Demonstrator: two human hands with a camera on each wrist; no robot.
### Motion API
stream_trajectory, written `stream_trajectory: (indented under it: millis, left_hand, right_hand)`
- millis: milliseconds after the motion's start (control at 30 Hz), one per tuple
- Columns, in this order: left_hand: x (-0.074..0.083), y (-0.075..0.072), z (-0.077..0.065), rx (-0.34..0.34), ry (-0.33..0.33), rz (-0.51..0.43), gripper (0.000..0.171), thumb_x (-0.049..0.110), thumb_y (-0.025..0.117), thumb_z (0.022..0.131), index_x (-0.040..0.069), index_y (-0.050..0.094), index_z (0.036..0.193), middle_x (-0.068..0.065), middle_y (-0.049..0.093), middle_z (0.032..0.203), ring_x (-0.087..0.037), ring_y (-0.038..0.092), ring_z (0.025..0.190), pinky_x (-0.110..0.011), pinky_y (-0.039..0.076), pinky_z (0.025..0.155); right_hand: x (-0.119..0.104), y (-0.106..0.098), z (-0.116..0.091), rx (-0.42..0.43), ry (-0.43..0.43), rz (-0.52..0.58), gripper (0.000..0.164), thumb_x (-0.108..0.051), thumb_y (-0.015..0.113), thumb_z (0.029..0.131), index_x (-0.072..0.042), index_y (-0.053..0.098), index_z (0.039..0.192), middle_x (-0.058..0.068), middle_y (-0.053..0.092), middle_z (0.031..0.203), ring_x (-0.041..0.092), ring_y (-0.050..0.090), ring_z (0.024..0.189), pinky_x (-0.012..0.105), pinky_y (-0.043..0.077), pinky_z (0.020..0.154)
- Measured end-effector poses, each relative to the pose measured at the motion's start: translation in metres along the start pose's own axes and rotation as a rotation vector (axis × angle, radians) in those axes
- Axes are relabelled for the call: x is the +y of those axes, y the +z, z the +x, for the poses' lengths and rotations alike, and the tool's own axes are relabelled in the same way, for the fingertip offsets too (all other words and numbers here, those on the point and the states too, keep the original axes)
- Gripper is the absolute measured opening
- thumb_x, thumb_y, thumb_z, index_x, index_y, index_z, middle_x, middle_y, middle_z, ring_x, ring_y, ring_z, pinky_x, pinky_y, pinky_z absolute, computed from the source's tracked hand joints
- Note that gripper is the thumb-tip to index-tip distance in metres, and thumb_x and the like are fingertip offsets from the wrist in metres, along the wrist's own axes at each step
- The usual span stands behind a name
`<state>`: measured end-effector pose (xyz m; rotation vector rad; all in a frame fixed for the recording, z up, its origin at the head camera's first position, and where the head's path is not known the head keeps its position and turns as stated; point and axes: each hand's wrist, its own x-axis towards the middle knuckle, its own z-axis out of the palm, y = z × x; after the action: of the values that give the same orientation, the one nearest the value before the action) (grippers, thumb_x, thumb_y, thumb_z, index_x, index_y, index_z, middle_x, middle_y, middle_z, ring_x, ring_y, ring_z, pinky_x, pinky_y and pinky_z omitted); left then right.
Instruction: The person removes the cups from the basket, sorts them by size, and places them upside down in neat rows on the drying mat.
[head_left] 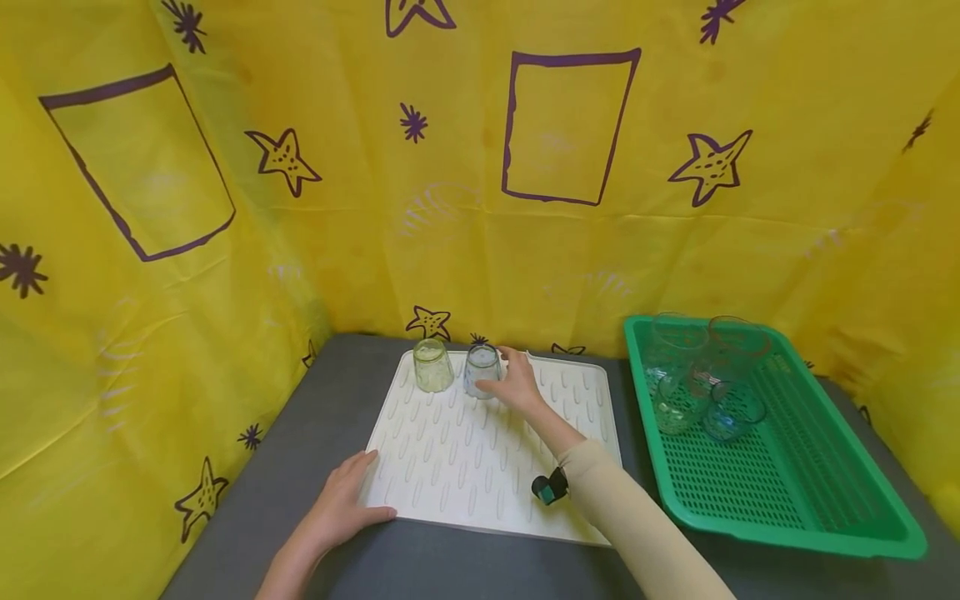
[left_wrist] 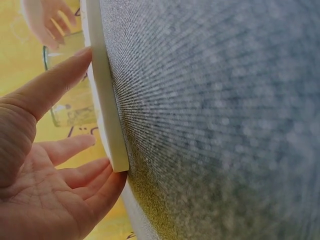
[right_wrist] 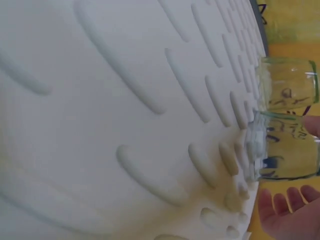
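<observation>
By the white bumpy mat's point(head_left: 457, 467) far edge, a round bluish glass cup point(head_left: 477, 368) stands upright inside the right hand's point(head_left: 519, 385) wide grip; the loose left hand point(head_left: 342, 503) is farther.

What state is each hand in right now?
Left hand: open, touching the white mat at its edge.
Right hand: open at the bluish glass, fingers apart from it; thumb contact unclear.

Hands point(left_wrist: 45, 185) point(right_wrist: 295, 215) partly beyond wrist-view edges
</observation>
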<state>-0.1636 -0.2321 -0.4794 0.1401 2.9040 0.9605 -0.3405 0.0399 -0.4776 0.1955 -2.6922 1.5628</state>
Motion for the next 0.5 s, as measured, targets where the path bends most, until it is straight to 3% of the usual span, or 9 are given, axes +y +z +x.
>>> stream_trajectory:
  millis: [300, 500]
  left_hand:
    - [-0.002, 0.0, -0.001, 0.004, 0.0, -0.003, 0.093, 0.029, 0.089, 0.066, -0.011, 0.044, 0.136, -0.037, 0.039, 0.139, -0.057, 0.035, 0.125, -0.065, 0.03, 0.101]
    - [-0.001, 0.002, -0.001, -0.003, -0.003, -0.011, 0.093, 0.028, 0.089, 0.066, -0.011, 0.044, 0.137, -0.037, 0.038, 0.14, -0.056, 0.034, 0.126, -0.064, 0.03, 0.102]
  right_hand:
    - [-0.005, -0.015, -0.016, 0.04, 0.059, 0.072, 0.075, -0.018, 0.08, 0.08, -0.002, 0.042, 0.142, 0.019, 0.047, 0.137, 0.037, 0.047, 0.124, 0.046, 0.043, 0.099]
    - [-0.011, -0.03, -0.039, 0.076, 0.102, 0.169, 0.072, -0.022, 0.079, 0.081, -0.008, 0.045, 0.142, 0.014, 0.048, 0.138, 0.036, 0.046, 0.124, 0.047, 0.044, 0.097]
